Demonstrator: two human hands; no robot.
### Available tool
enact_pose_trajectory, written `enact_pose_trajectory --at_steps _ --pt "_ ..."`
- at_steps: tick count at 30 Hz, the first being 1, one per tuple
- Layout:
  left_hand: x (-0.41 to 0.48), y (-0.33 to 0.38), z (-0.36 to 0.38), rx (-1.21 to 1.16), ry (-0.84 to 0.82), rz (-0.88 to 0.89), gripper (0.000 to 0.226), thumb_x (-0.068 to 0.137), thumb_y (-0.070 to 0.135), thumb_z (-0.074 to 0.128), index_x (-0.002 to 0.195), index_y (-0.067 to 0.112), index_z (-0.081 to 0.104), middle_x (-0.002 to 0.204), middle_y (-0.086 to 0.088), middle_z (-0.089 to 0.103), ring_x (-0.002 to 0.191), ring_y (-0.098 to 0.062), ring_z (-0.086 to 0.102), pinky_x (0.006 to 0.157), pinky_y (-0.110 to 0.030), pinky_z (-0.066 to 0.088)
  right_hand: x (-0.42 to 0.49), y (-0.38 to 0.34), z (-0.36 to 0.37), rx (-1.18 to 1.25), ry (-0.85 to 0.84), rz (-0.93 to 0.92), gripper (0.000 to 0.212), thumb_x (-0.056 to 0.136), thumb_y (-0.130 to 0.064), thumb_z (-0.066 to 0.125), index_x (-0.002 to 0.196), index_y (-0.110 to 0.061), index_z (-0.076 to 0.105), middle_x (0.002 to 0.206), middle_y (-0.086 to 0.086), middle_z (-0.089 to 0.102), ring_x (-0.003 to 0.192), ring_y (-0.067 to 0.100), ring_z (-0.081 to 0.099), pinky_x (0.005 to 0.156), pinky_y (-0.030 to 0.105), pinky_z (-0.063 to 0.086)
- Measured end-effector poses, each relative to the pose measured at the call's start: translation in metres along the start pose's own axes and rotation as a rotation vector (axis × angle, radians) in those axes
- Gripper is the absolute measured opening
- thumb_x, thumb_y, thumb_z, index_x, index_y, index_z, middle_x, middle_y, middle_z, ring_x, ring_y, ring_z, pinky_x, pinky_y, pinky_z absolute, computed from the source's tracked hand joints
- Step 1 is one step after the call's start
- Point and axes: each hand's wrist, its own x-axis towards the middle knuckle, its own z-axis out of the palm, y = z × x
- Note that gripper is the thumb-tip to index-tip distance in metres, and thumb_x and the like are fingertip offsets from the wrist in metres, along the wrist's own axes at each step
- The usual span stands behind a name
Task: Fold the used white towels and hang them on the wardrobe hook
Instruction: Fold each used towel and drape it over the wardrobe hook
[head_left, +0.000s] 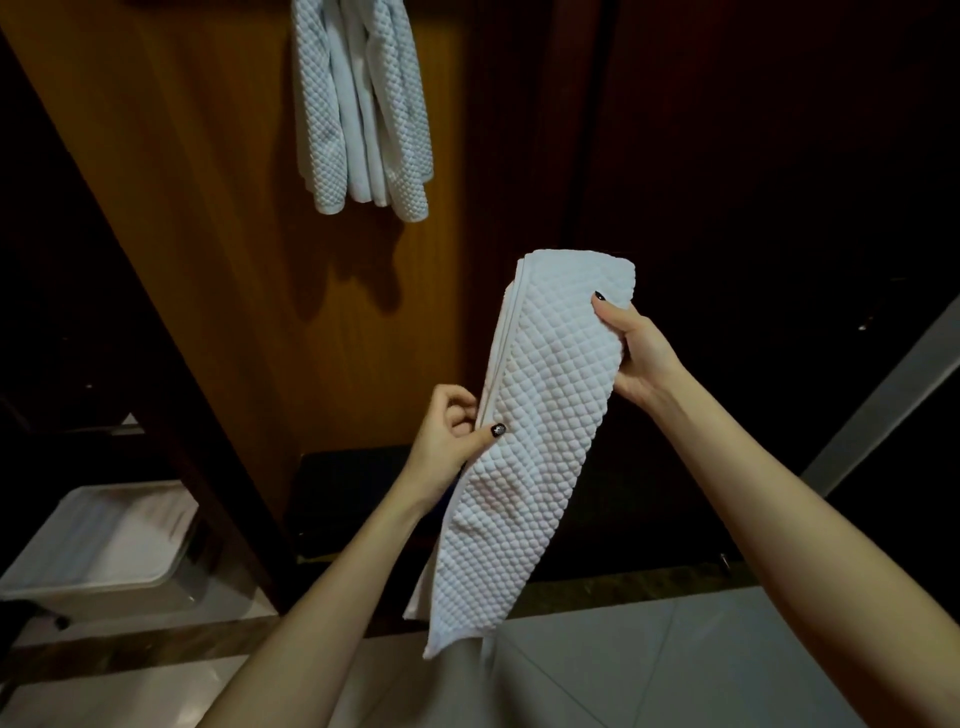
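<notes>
Both hands hold 1 folded white towel (535, 415) up in the air in front of the wardrobe panel (208, 218). The left hand (451, 432) pinches the towel's long left edge, thumb on the front and curled fingers behind. The right hand (632, 354) grips the upper right side, thumb pressed on the quilted face and the other fingers hidden behind the cloth. The towel hangs slanted, its lower end over the tiled floor (701, 665). More white towels (361, 109) hang higher up against the panel. A white bin (150, 582) sits low on the left.
</notes>
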Motion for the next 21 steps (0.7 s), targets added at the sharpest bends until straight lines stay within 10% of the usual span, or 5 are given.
enact_pose_trajectory --at_steps 3,7,17,21 --pt "0.005 0.012 -0.002 -0.011 -0.115 -0.083 0.065 0.072 0.035 0.077 0.128 0.020 0.048 0.119 -0.001 0.066 0.107 -0.016 0.066 0.081 -0.029 0.055 0.002 -0.002 0.008 -0.020 -0.001 -0.018 0.049 0.092 -0.009 0.060 0.138 -0.017 0.045 0.128 0.013 0.062 0.109 0.030 0.066 0.078 0.046 0.058" --pt "0.012 0.031 0.010 -0.085 -0.115 -0.083 0.060 0.070 0.053 0.076 0.116 0.018 0.062 0.111 -0.003 0.072 0.103 -0.024 0.068 0.076 -0.032 0.057 0.004 -0.004 0.024 -0.156 -0.027 -0.074 0.040 0.093 -0.010 0.059 0.131 -0.017 0.049 0.127 0.011 0.063 0.110 0.028 0.066 0.081 0.046 0.058" --pt "0.031 0.063 0.013 0.084 0.045 0.060 0.034 0.084 0.030 0.070 0.115 0.017 0.061 0.105 0.006 0.072 0.094 -0.010 0.070 0.068 -0.019 0.054 0.006 0.002 0.039 -0.270 0.007 -0.135 0.047 0.090 -0.004 0.062 0.133 -0.013 0.047 0.125 0.011 0.062 0.109 0.028 0.065 0.083 0.048 0.058" --pt "0.035 0.068 0.000 0.193 0.019 0.059 0.027 0.089 0.030 0.065 0.113 0.018 0.064 0.106 0.004 0.073 0.097 -0.012 0.070 0.073 -0.023 0.055 0.008 0.004 0.037 -0.191 0.262 -0.147 0.047 0.084 -0.004 0.069 0.125 -0.007 0.048 0.118 0.020 0.061 0.093 0.028 0.069 0.061 0.037 0.059"
